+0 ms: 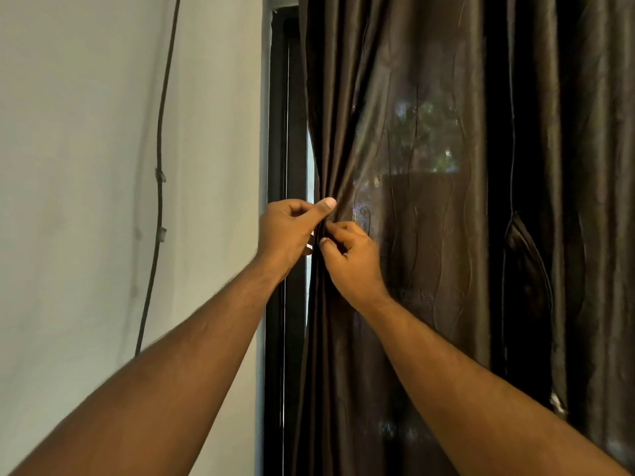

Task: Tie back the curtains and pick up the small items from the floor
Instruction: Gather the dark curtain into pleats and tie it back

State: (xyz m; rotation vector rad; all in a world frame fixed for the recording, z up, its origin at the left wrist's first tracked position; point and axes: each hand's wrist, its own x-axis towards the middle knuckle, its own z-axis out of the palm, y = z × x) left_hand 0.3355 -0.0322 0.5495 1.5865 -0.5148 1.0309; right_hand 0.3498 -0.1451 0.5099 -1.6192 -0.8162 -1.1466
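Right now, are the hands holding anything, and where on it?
Both hold the dark curtain at its left edge: the left hand pinches the edge, and the right hand pinches it just below.

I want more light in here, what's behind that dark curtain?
Behind the curtain, a dark window frame shows at its left edge, and blurred greenery glows through the fabric. The rest is covered.

wall: pale, plain | cable: black, clipped, running down | window frame: dark
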